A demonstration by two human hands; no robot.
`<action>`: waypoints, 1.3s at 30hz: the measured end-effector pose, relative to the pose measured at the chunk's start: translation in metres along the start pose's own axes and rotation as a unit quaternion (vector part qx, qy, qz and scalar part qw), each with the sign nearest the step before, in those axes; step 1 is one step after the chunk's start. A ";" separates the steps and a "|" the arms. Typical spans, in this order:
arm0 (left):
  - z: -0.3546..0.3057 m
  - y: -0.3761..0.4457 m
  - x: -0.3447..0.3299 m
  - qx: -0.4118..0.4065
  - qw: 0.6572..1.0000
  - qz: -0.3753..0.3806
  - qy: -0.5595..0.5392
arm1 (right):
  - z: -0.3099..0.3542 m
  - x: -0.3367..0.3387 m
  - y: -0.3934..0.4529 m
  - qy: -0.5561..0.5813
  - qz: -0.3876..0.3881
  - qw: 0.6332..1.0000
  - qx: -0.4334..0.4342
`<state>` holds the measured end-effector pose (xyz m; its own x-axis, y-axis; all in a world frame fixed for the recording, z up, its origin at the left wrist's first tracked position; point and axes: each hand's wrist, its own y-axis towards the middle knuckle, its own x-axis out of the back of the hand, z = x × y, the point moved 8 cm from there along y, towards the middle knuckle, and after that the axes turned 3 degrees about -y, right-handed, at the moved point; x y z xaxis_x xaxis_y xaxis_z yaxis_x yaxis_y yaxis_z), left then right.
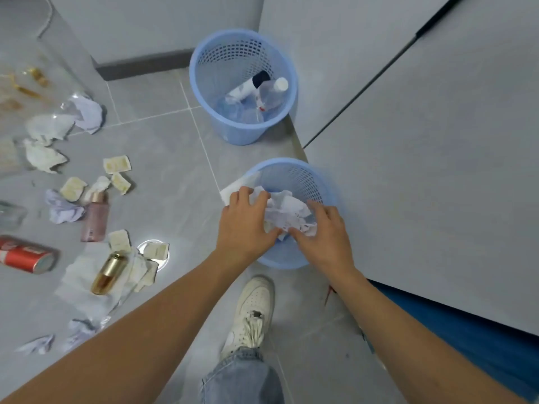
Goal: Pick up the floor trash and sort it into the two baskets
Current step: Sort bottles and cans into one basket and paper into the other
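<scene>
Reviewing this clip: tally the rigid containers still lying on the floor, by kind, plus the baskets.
Red can: 1
Gold bottle: 1
Pink bottle: 1
Clear bottle, cut off by the left edge: 1
Blue baskets: 2
Total: 6

Grey tiled floor (pixel 163 147): two blue baskets (pixel 243 83), crumpled papers (pixel 87 112), red can (pixel 26 254), gold bottle (pixel 108 272).

Both baskets (pixel 204 74) (pixel 318 182) are perforated blue plastic. Crumpled paper (pixel 287 212) looks matt and creased. The floor (pixel 163 147) is smooth grey tile. The can (pixel 26 255) is glossy red metal; the gold bottle (pixel 108 272) shines.
</scene>
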<state>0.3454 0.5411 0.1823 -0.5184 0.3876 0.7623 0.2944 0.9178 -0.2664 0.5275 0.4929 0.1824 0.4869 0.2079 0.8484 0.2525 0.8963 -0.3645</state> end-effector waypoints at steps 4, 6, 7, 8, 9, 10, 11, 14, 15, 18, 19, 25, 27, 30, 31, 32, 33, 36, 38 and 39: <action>0.024 -0.033 0.042 -0.035 0.998 -0.031 -0.042 | 0.037 0.000 -0.017 -0.042 -0.048 0.997 0.031; 0.046 -0.050 0.065 -0.039 0.997 -0.039 -0.048 | 0.064 -0.007 -0.023 -0.036 -0.059 0.996 0.048; 0.060 -0.060 0.077 -0.032 0.997 -0.044 -0.051 | 0.081 -0.013 -0.027 -0.033 -0.061 0.996 0.063; 0.075 -0.071 0.088 -0.023 0.997 -0.052 -0.053 | 0.101 -0.020 -0.032 -0.031 -0.061 0.994 0.084; 0.092 -0.083 0.100 -0.012 0.997 -0.059 -0.052 | 0.123 -0.027 -0.037 -0.032 -0.059 0.992 0.106; 0.111 -0.096 0.110 0.001 0.997 -0.064 -0.048 | 0.144 -0.036 -0.042 -0.034 -0.052 0.990 0.124; 0.131 -0.110 0.120 0.019 0.996 -0.070 -0.043 | 0.165 -0.046 -0.047 -0.037 -0.043 0.989 0.137; 0.196 -0.160 0.145 0.088 0.991 -0.090 -0.042 | 0.218 -0.089 -0.065 -0.029 -0.009 0.984 0.178; 0.218 -0.177 0.149 0.111 0.989 -0.093 -0.040 | 0.232 -0.107 -0.072 -0.021 0.003 0.981 0.194; 0.280 -0.227 0.146 0.173 0.979 -0.102 -0.022 | 0.261 -0.168 -0.094 -0.005 0.049 0.973 0.226; 0.300 -0.243 0.141 0.194 0.975 -0.107 -0.020 | 0.266 -0.191 -0.100 -0.013 0.067 0.971 0.228; 0.400 -0.321 0.068 0.351 0.932 -0.091 -0.032 | 0.249 -0.310 -0.110 -0.125 0.143 0.956 0.224; 0.425 -0.342 0.035 0.393 0.915 -0.078 -0.034 | 0.236 -0.338 -0.101 -0.148 0.141 0.955 0.217; 0.454 -0.364 -0.003 0.454 0.886 -0.082 -0.040 | 0.225 -0.369 -0.088 -0.141 0.126 0.952 0.239; 0.461 -0.368 -0.012 0.469 0.877 -0.089 -0.045 | 0.223 -0.377 -0.083 -0.144 0.129 0.950 0.243; 0.467 -0.371 -0.021 0.482 0.870 -0.092 -0.050 | 0.222 -0.385 -0.079 -0.152 0.135 0.949 0.241; 0.473 -0.372 -0.029 0.491 0.864 -0.094 -0.057 | 0.220 -0.392 -0.076 -0.166 0.137 0.947 0.236; 0.481 -0.368 -0.045 0.483 0.868 -0.107 -0.049 | 0.221 -0.400 -0.072 -0.203 0.093 0.941 0.253; 0.483 -0.363 -0.049 0.460 0.878 -0.129 -0.030 | 0.221 -0.403 -0.072 -0.184 0.083 0.941 0.271; 0.483 -0.359 -0.049 0.446 0.883 -0.142 -0.031 | 0.220 -0.404 -0.072 -0.168 0.086 0.942 0.277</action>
<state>-0.1227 0.2340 -0.0448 -0.5201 0.1102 0.8470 -0.5900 0.6707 -0.4495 0.1286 0.4305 -0.0500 0.1643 0.3975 0.9028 -0.3258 0.8857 -0.3307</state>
